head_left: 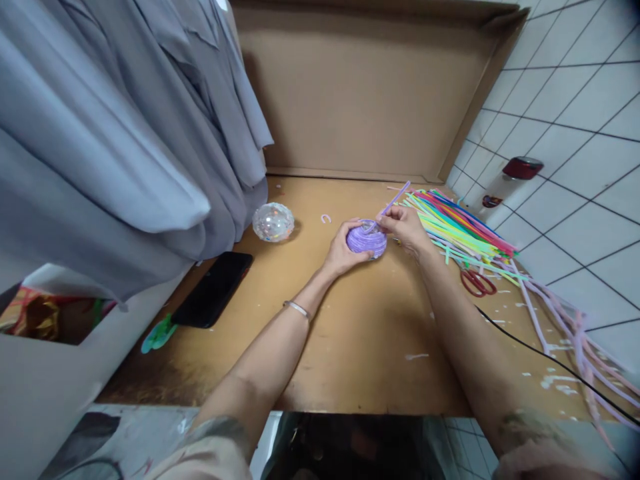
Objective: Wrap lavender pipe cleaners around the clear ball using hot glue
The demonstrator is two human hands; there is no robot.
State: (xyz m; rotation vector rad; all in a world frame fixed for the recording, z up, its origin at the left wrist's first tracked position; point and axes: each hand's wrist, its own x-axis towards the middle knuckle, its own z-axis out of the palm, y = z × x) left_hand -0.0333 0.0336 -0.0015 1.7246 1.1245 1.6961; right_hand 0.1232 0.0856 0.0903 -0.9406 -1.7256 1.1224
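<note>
A round purple ball [367, 241], wrapped in rows of fuzzy strand, is held above the middle of the wooden table. My left hand [345, 248] curls round its left side and underside, with the thumb along the front. At the ball's upper right, my right hand [403, 225] pinches a purple pipe cleaner [400, 195], whose free end points up and to the right. The fingertips of my right hand are close against the top of the ball. The ball's underside is hidden.
A clear round ball [273, 222] and a black phone [214, 290] lie at the left, beside a grey curtain [200, 133]. Coloured pipe cleaners [455, 223], red-handled scissors [479, 283] and a black cable [540, 352] are at the right. Cardboard [360, 93] stands behind.
</note>
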